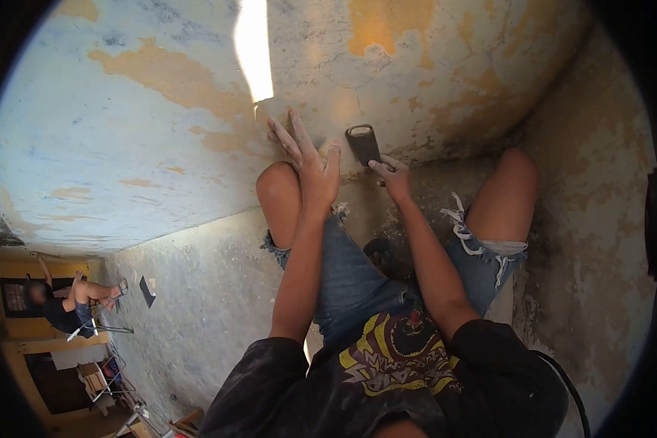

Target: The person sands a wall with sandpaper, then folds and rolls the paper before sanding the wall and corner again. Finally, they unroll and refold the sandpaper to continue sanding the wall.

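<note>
My left hand (pixel 308 157) is raised in front of the peeling wall (pixel 292 44), its fingers stretched out and thumb apart, with pale dust on the fingertips. Nothing is held in it. To the right, my right hand (pixel 394 177) grips the lower end of a sanding block (pixel 363 144), dark sandpaper wrapped round a lighter core that shows at its top end. The block is close to the lower part of the wall, between my bent knees. Patches of yellow show where the whitish paint has come off.
My knees (pixel 277 191) in torn jeans flank my arms. A side wall (pixel 591 190) meets the peeling wall at the right. On the grey floor (pixel 190 285) lies a dark sheet (pixel 147 291). Far left, another person (pixel 69 303) sits on a chair near stacked furniture (pixel 106 379).
</note>
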A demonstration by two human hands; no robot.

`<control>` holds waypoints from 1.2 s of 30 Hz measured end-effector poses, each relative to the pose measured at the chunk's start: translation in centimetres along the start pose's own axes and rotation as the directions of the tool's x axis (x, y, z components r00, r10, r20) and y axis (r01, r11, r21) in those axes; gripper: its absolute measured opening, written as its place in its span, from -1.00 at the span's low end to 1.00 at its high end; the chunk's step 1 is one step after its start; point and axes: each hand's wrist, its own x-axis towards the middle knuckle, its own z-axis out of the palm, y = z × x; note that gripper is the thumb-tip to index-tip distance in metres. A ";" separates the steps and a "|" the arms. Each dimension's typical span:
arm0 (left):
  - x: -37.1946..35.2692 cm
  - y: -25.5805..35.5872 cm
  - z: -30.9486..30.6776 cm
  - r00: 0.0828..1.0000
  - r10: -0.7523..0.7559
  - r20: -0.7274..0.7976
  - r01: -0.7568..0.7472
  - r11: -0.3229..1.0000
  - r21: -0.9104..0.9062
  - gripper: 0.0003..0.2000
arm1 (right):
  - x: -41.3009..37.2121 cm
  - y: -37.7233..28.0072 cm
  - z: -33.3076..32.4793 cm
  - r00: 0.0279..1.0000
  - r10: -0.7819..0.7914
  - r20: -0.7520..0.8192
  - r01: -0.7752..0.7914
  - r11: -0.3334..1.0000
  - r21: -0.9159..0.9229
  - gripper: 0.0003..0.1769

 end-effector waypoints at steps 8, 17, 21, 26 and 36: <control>0.1 0.1 0.0 1.000 -0.006 0.006 0.005 1.000 0.005 -0.08 | -0.1 0.6 0.2 1.000 -0.031 0.003 0.031 0.998 0.056 -0.47; 0.0 -0.2 0.0 1.000 -0.001 -0.004 0.001 1.000 -0.001 -0.08 | 0.1 1.6 -0.1 0.999 -0.020 -0.025 0.021 0.999 0.049 -0.45; 1.0 0.1 0.6 0.999 0.041 -0.028 -0.041 0.999 0.024 -0.09 | 1.0 6.6 -1.8 0.995 0.017 -0.099 -0.021 0.999 -0.036 -0.46; -0.2 -0.3 0.0 1.000 0.007 -0.003 -0.007 1.000 0.015 -0.07 | 0.1 2.0 -0.2 1.000 -0.015 0.018 0.015 0.999 0.038 -0.48; 0.0 0.0 0.0 1.000 0.007 0.005 -0.007 1.000 0.013 -0.08 | 0.0 2.5 -1.1 0.999 0.040 0.015 -0.041 0.999 0.018 -0.48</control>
